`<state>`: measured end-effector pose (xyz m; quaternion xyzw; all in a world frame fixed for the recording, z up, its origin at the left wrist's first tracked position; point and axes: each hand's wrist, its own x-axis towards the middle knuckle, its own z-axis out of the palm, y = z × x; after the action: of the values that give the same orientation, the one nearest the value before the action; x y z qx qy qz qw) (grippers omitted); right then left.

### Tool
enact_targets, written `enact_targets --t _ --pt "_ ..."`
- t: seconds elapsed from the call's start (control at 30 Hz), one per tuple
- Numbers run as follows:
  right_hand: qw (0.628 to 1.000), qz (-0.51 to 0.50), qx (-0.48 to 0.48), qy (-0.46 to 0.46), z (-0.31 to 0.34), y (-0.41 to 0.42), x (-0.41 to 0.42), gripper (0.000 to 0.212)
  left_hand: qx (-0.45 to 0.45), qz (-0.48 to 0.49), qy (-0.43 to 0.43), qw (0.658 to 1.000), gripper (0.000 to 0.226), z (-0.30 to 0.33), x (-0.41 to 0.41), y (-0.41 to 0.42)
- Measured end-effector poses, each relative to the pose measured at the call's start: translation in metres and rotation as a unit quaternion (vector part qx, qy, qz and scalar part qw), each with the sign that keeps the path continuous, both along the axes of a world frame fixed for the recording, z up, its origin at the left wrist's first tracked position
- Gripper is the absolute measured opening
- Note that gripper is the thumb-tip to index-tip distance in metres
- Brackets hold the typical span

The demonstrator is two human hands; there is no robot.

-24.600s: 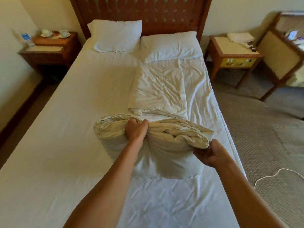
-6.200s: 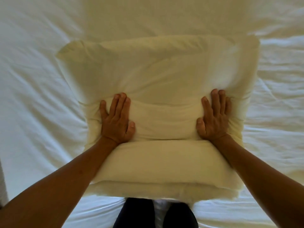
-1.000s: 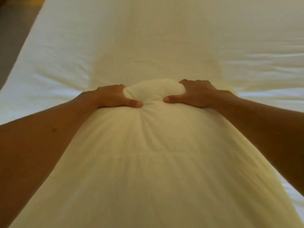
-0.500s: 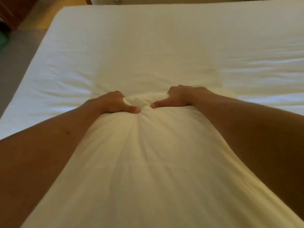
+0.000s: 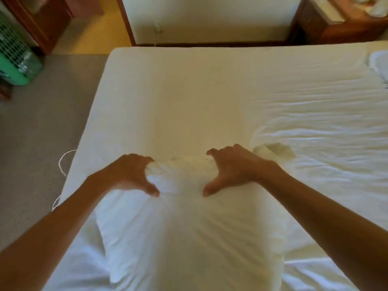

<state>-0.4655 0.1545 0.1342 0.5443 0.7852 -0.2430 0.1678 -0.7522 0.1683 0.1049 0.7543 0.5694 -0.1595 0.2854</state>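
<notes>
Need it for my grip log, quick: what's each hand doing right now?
Left hand: closed, gripping the far edge of the folded duvet.
Right hand: closed, gripping that same edge.

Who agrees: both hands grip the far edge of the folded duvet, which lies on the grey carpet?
No. The left hand and right hand grip the far edge of the folded duvet, but it lies on the bed, per the head view.

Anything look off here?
A corner of the duvet bulges out past the right hand, outside its grip. The sheet is creased on that side. A white cord lies loose on the floor.
</notes>
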Motion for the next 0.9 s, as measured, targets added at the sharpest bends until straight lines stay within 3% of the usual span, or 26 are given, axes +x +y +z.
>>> enact_targets --t 0.13,0.27,0.4,0.63,0.7,0.8,0.9 --pt "0.997 0.049 0.041 -0.03 0.06 -0.112 -0.015 0.096 0.132 -0.032 0.006 0.991 0.094 0.046 -0.018 -0.121" --pt "0.996 0.026 0.078 -0.047 0.074 -0.201 -0.021 0.093 0.215 0.028 -0.05 0.975 0.09 0.047 -0.02 -0.216" --pt "0.994 0.026 0.074 -0.07 0.065 -0.236 -0.027 0.111 0.175 0.069 -0.035 0.982 0.085 0.057 -0.011 -0.255" --pt "0.989 0.049 0.103 -0.095 0.043 -0.255 -0.046 0.105 0.144 0.047 0.086 0.985 0.092 0.047 0.001 -0.295" --pt "0.988 0.036 0.112 -0.102 0.034 -0.264 -0.051 0.098 0.131 0.037 0.1 0.986 0.102 0.04 0.006 -0.301" --pt "0.988 0.025 0.124 -0.087 0.027 -0.277 -0.054 0.072 0.11 0.01 0.127 0.986 0.12 0.041 0.013 -0.301" --pt "0.989 0.025 0.124 -0.081 0.028 -0.284 -0.053 0.06 0.136 -0.056 0.157 0.977 0.127 0.045 0.024 -0.301"
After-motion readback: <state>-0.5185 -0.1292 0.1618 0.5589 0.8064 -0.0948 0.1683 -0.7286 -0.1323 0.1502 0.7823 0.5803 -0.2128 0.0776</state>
